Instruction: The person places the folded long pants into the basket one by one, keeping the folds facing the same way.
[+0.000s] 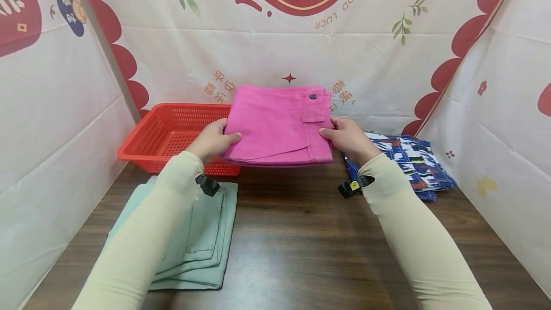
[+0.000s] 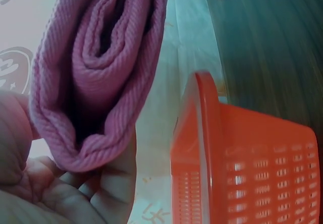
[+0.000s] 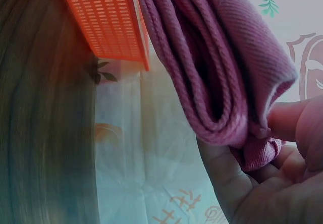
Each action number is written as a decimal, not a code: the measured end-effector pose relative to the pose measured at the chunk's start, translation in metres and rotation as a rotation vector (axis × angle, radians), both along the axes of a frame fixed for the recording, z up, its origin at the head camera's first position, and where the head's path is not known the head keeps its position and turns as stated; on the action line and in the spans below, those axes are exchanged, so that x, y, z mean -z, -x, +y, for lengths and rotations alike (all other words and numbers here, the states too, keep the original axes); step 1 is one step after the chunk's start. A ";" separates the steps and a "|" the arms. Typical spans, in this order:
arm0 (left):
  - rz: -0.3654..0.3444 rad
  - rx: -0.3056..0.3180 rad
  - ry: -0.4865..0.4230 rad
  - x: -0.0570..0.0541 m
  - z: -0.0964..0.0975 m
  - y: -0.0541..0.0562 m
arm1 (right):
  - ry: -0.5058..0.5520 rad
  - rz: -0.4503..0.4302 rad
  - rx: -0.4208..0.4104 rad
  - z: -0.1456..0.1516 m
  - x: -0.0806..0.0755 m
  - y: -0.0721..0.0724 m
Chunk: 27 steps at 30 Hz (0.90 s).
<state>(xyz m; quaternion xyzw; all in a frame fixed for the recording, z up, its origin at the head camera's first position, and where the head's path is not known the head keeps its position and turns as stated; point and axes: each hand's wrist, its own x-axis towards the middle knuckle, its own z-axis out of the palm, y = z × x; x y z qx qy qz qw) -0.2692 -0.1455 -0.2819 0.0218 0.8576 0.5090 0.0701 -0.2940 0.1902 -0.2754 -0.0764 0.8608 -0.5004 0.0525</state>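
A folded pink garment (image 1: 271,123) of thick cloth, with a dark button and a flap near its right side, is held up above the table between both hands. My left hand (image 1: 214,140) grips its left edge, thumb on top and fingers beneath. At the opposite edge my right hand (image 1: 350,138) pinches it the same way. Several folded layers of the pink garment (image 2: 101,77) show end-on in the left wrist view. In the right wrist view, the garment's layers (image 3: 212,77) lie between thumb and fingers.
A red plastic basket (image 1: 148,142) stands at the back left, partly behind the left hand. Folded pale green clothing (image 1: 206,238) lies on the wooden table (image 1: 292,252) at the front left. Blue, white and red patterned clothing (image 1: 413,161) lies at the right. Printed cloth walls (image 1: 275,47) enclose the table.
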 end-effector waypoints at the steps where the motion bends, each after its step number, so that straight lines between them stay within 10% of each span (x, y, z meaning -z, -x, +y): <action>1: 0.002 0.000 0.003 0.000 -0.002 0.000 | 0.004 0.000 -0.003 -0.001 0.000 0.001; 27: 0.015 -0.033 0.014 -0.002 -0.034 0.002 | 0.022 -0.010 0.002 -0.034 -0.003 0.008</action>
